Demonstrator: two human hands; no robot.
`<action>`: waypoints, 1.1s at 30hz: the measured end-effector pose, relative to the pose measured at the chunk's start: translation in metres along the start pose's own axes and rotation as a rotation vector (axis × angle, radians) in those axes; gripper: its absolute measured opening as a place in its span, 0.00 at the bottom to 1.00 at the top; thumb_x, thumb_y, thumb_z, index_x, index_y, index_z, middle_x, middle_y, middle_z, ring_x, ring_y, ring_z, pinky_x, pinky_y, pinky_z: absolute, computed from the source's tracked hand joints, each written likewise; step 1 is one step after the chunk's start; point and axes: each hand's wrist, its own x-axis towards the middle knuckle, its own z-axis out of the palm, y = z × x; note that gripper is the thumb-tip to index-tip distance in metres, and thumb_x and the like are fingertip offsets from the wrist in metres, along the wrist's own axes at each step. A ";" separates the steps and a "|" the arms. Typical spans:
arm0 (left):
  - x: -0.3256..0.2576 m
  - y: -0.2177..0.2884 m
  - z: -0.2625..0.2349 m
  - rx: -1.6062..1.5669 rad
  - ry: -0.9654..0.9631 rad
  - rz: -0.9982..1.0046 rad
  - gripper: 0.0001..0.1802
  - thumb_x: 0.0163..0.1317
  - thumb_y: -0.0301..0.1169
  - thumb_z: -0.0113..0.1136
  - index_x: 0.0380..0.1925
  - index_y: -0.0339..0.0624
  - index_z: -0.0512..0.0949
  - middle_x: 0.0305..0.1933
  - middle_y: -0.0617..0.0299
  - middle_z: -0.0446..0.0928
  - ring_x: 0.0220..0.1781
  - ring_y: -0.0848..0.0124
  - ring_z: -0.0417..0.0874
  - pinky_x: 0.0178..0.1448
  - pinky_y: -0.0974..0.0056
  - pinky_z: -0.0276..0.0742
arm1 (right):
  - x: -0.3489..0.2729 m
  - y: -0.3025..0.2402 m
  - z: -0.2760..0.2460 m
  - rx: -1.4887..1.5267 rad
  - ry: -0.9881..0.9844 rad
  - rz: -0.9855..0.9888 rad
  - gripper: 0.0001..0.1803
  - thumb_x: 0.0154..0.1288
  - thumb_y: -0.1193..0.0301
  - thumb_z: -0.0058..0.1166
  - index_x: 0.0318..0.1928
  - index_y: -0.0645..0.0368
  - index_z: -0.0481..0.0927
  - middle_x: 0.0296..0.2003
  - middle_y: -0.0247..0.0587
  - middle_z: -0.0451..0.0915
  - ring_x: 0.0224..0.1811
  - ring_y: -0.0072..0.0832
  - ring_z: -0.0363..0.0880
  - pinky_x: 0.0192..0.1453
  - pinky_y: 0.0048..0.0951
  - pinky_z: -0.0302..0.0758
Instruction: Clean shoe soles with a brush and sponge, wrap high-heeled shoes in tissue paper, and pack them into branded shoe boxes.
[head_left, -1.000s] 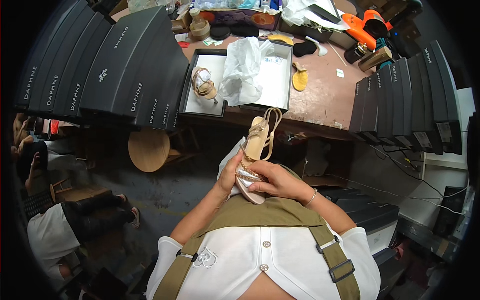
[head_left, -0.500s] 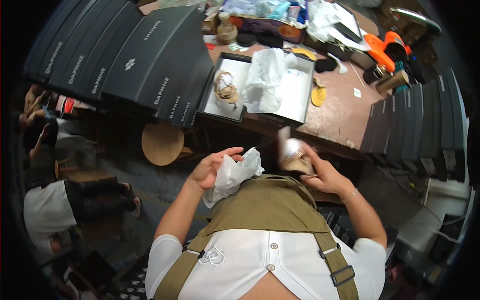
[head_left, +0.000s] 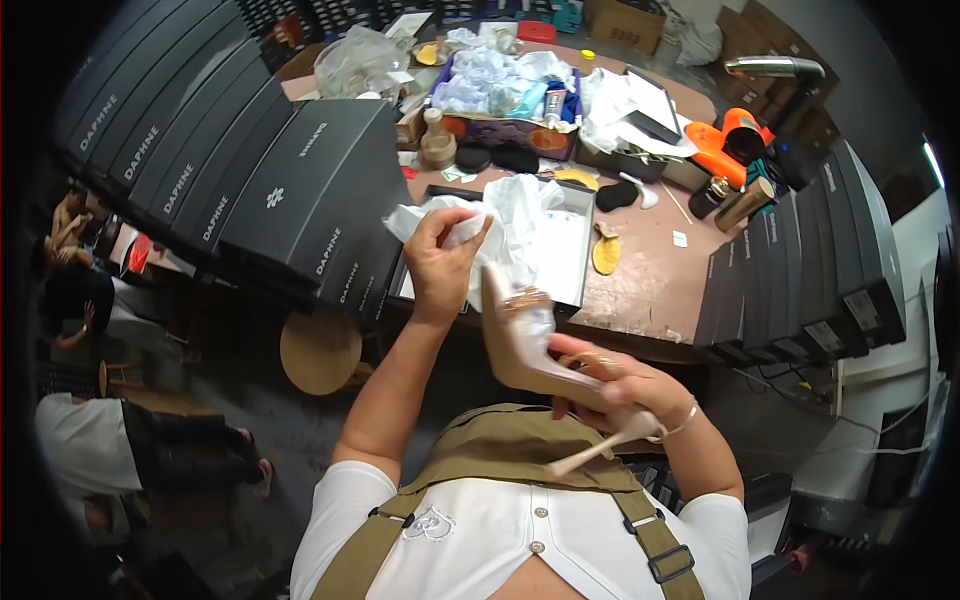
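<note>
In my right hand [head_left: 640, 388] is a beige high-heeled sandal [head_left: 520, 365], its fingers wrapped round the strap and heel end. The sole is turned to the left, the toe points up toward the table, and the thin heel slants down over my apron. White stuffing shows under the toe strap. My left hand [head_left: 440, 270] pinches a sheet of white tissue paper [head_left: 408, 222] above a black shoe box [head_left: 578, 275] with a white inside. More crumpled tissue [head_left: 518, 215] lies in that box. My left hand and the paper cover the box's left part.
Black shoe boxes [head_left: 310, 200] stand stacked at left, others [head_left: 800, 270] at right. Behind are a purple box of plastic bags [head_left: 510, 90], a glue bottle [head_left: 437, 140], yellow pads [head_left: 605, 250] and an orange heat tool [head_left: 730, 145]. A round stool [head_left: 320, 352] stands below.
My left hand has carried the tissue paper up from my lap to above the box. The sandal in my right hand has turned so its sole and heel show. The view has shifted.
</note>
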 end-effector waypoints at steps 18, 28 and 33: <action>-0.068 -0.012 -0.018 0.093 -0.499 -0.200 0.09 0.54 0.20 0.60 0.37 0.33 0.81 0.35 0.57 0.77 0.35 0.69 0.80 0.40 0.68 0.75 | 0.046 0.120 -0.074 0.986 -0.130 -0.075 0.36 0.65 0.53 0.40 0.64 0.68 0.57 0.46 0.65 0.69 0.23 0.28 0.68 0.22 0.24 0.72; -0.031 -0.029 0.077 0.179 -0.501 -0.202 0.10 0.57 0.25 0.61 0.38 0.32 0.81 0.32 0.58 0.76 0.31 0.70 0.77 0.36 0.68 0.72 | 0.050 0.076 -0.161 0.995 -0.140 -0.128 0.34 0.67 0.54 0.37 0.63 0.69 0.57 0.44 0.60 0.72 0.24 0.24 0.67 0.22 0.22 0.69; -0.015 -0.022 0.123 0.272 -0.511 -0.205 0.09 0.57 0.24 0.60 0.37 0.32 0.81 0.30 0.56 0.76 0.29 0.68 0.77 0.33 0.66 0.71 | 0.041 0.055 -0.208 1.006 -0.172 -0.082 0.32 0.67 0.54 0.38 0.61 0.69 0.60 0.44 0.59 0.72 0.25 0.24 0.67 0.23 0.22 0.70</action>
